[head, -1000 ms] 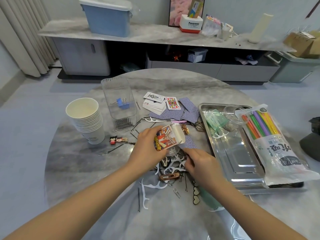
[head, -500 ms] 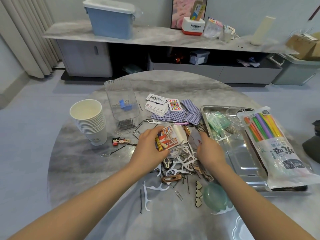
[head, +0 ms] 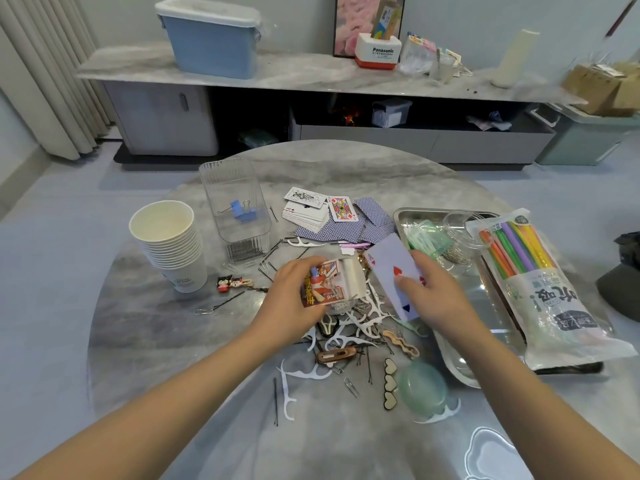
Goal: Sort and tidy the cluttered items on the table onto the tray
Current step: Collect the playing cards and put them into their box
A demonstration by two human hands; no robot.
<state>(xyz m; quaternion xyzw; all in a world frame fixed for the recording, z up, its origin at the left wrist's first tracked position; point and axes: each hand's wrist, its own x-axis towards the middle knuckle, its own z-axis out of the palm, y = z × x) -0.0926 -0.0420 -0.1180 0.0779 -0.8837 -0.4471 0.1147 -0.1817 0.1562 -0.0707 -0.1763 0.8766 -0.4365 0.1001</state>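
Holding two things over the middle of the table [head: 145, 341]: my left hand [head: 294, 299] is curled round a small printed card box [head: 329, 284], its open flap tipped toward my other hand, and my right hand [head: 433, 292] pinches one playing card [head: 394, 271], an ace of hearts, face up and tilted, thumb on top.

Counting from the head camera: one metal tray [head: 485, 306] on the right, holding a bundle of green floss picks [head: 429, 237] and one clear round lid [head: 460, 226] at its far end. One bag of coloured straws [head: 540, 282] lies along the tray's right side, partly over its rim.

Far of my hands sits one loose pile of cards [head: 306, 216], with one joker on top and one king of diamonds [head: 341, 209] face up beside it; several blue-backed cards [head: 349, 228] are fanned just right of that.

On the left stands one stack of paper cups [head: 169, 244] and one clear bin [head: 237, 209] with one blue binder clip [head: 242, 209] in it and hairpins at the bottom.

Beneath and near my hands lies a tangle of white floss picks [head: 304, 374], too many to count, with black hairpins, one brown hair clip [head: 336, 355], one heart clip [head: 389, 384], one green round lid [head: 422, 388] and one cartoon clip [head: 230, 282].
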